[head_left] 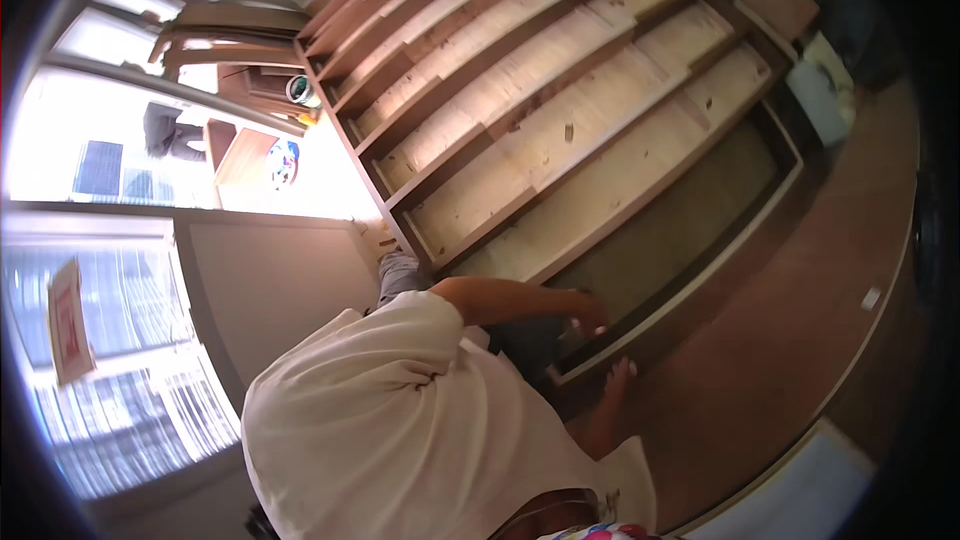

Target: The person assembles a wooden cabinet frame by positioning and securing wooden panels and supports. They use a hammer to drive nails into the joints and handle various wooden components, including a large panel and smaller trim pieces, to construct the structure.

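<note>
A large wooden shelf unit (560, 140) with a pale back panel and several long dividers lies across the floor in front of me. My left hand (588, 312) hangs over its nearest compartment, fingers loosely apart and pointing down, with nothing visible in them. Close by, my right hand (621, 376) is beside the outer corner of the near edge board (680, 302). Its fingers look parted and no object shows between them; whether they touch the board I cannot tell. Both arms come out of a loose pale shirt.
Reddish-brown floor (740, 340) runs along the near side, with a small white object (871, 297) on it. Wooden boards (235, 25) are stacked past the unit's left end, near a white bucket (300, 90). A brown panel (280, 290) stands left of me. Bright light fills the opening beyond.
</note>
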Demonstrator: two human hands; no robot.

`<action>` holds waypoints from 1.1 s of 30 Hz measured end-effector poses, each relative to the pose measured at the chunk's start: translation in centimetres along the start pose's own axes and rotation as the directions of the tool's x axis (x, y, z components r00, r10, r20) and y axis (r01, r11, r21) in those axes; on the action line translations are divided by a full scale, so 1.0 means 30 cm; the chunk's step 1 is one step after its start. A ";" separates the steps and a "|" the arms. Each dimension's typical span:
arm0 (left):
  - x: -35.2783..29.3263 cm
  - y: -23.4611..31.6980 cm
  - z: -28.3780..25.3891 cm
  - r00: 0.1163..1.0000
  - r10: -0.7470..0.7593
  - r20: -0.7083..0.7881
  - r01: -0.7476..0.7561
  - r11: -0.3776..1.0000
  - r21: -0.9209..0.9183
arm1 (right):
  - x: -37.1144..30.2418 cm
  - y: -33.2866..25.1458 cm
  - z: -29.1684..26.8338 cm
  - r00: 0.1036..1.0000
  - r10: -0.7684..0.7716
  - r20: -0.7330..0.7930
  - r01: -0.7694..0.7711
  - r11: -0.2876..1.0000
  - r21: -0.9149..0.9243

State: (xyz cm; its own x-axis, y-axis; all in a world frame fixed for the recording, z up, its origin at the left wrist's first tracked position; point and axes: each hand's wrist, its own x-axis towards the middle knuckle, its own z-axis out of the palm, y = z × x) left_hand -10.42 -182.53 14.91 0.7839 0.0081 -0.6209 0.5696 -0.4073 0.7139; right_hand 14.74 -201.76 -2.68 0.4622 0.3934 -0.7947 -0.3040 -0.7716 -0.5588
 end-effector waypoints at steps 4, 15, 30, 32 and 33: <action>-0.044 -0.299 0.182 0.724 -0.328 -0.607 -0.020 0.870 -0.493 | 0.221 -0.130 -0.149 0.986 0.074 0.149 -0.062 0.995 -0.083; -0.637 -0.442 0.232 0.025 -0.780 -0.625 0.290 0.604 -0.742 | 0.365 -0.478 -0.093 0.952 0.055 0.301 -0.066 0.998 0.026; -0.048 -0.470 0.358 0.267 -0.859 -0.438 -0.079 0.433 -0.898 | 0.387 -0.636 -0.027 0.740 0.036 0.671 0.078 0.987 -0.138; 0.007 -0.480 0.320 0.376 -0.840 -0.391 -0.021 0.414 -0.910 | 0.435 -0.695 -0.023 0.784 0.033 0.620 0.081 0.985 -0.154; 0.032 -0.485 0.333 0.419 -0.838 -0.351 0.006 0.389 -0.921 | 0.463 -0.735 -0.028 0.763 0.053 0.644 0.068 0.985 -0.160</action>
State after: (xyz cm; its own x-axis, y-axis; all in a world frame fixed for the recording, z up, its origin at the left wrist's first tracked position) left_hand -20.43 -185.72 0.71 -0.0621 0.6649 -0.7444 0.4537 0.6831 0.5723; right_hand 28.55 -179.70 -1.19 -0.1994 0.5817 -0.7886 -0.1346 -0.8134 -0.5659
